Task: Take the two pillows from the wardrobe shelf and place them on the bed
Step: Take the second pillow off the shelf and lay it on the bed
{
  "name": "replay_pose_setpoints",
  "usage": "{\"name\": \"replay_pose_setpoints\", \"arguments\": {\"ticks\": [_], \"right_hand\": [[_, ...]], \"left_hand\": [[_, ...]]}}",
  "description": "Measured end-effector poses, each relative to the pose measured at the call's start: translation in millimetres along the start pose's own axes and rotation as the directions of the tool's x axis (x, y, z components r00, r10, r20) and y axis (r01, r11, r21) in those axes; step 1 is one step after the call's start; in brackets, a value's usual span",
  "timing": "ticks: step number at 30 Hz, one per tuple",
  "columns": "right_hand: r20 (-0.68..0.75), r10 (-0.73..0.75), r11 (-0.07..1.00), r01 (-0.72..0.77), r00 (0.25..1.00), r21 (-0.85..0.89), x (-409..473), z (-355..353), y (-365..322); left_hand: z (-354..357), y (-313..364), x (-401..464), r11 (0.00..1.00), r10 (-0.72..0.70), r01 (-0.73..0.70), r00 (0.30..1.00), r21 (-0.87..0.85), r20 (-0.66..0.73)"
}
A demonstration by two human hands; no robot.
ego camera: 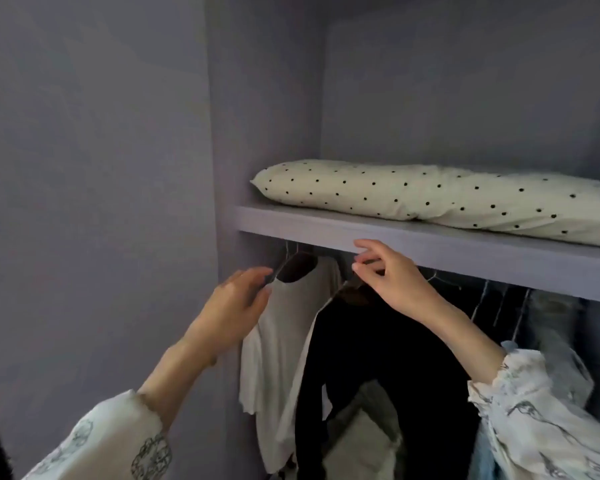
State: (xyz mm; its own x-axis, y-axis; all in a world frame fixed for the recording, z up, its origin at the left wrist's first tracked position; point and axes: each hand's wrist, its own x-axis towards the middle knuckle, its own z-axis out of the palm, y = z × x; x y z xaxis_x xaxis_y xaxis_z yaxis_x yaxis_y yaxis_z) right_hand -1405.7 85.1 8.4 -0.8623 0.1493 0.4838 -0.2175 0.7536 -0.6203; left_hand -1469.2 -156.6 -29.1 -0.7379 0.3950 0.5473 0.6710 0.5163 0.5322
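Above both hands, a dotted pillow [447, 199] was laid along the shelf [430, 251]. Below them, a black garment [378, 358] and a white garment [278, 327] were hung. The left hand [236, 299] and right hand [388, 271] were held open, nothing gripped.

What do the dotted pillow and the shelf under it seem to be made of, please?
The pillow looks like matte woven fabric, probably cotton: cream with black dots, softly creased and sagging. The shelf looks like painted or laminated board, smooth matte lilac-grey with a straight, square edge.
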Motion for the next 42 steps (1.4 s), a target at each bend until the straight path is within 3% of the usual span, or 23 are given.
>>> {"name": "replay_pose_setpoints", "arguments": {"ticks": [5,9,12,15,19,24,37,42], "right_hand": [[-0.171,-0.043,0.977,0.005,0.984,-0.214,56,-31,16],[-0.371,-0.163,0.915,-0.001,0.914,-0.404,98,-49,23],[-0.3,-0.198,0.736,-0.06,0.933,-0.674,131,-54,30],[-0.197,-0.068,0.487,-0.139,0.978,-0.862,157,-57,41],[-0.182,0.052,0.343,-0.189,0.982,-0.92,179,-64,52],[-0.213,0.0,0.311,-0.203,0.977,-0.929,190,-63,63],[-0.203,-0.153,0.443,-0.117,0.967,-0.889,131,-64,42],[-0.188,-0.213,0.428,-0.082,0.959,-0.9,83,-60,18]], "left_hand": [[26,5,103,0.975,0.223,-0.222,0.975,-0.013,0.013],[44,5,173,0.909,0.416,-0.415,0.909,0.038,-0.033],[54,7,228,0.871,0.49,-0.489,0.872,0.049,-0.011],[68,14,279,0.878,0.466,-0.475,0.877,0.061,0.117],[88,14,323,0.793,0.442,-0.503,0.863,0.343,0.244],[104,13,336,0.692,0.555,-0.535,0.824,0.485,0.115],[72,31,254,0.702,0.579,-0.495,0.815,0.512,-0.005],[46,48,189,0.733,0.559,-0.45,0.826,0.51,-0.075]]}}
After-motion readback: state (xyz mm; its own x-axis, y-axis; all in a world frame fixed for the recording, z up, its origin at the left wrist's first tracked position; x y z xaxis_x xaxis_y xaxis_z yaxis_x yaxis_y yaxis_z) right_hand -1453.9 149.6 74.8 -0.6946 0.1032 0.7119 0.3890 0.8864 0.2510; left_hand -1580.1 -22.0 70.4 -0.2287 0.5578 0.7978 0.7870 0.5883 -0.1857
